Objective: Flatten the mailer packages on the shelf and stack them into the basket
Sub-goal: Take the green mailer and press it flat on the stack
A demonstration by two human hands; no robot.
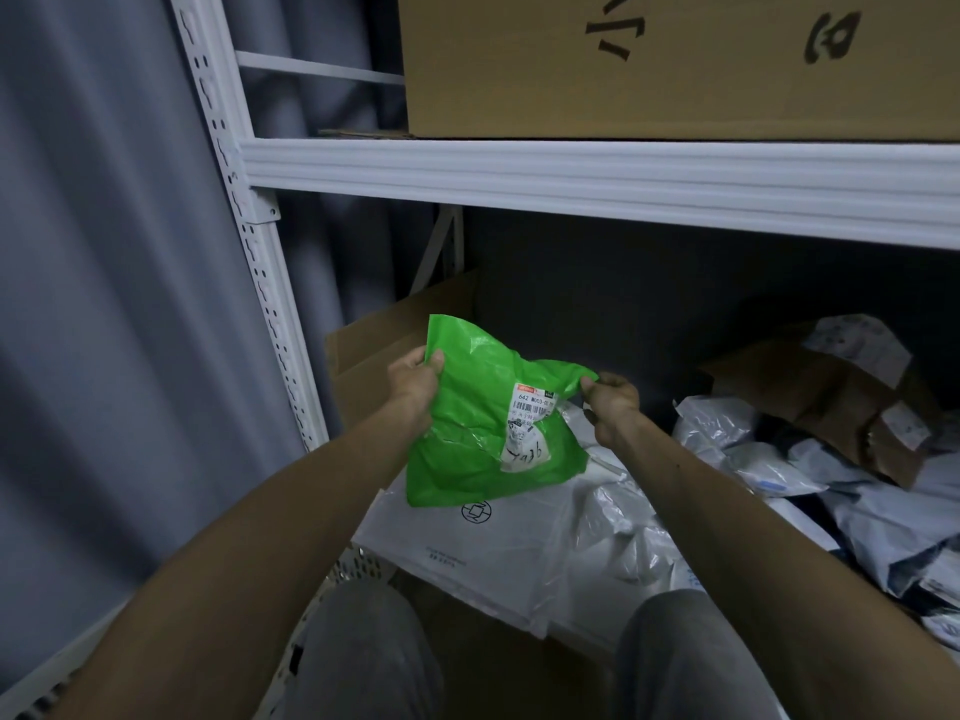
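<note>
Mailer of crumpled green plastic (483, 433) stretches crosswise between the hands: left hand (415, 379) pinches its upper corner, right hand (613, 400) its right tip; white perforated basket (358, 563) seemingly below.

1. Left hand (415, 379) gripped green mailer (483, 433) edge at its 10 o'clock; right hand (613, 402) pinched its 2 o'clock corner.
2. It hung above flat white mailer (447, 543).
3. Crumpled mailer pile (753, 459) at 3 o'clock, perforated basket (363, 566) at 7.
</note>
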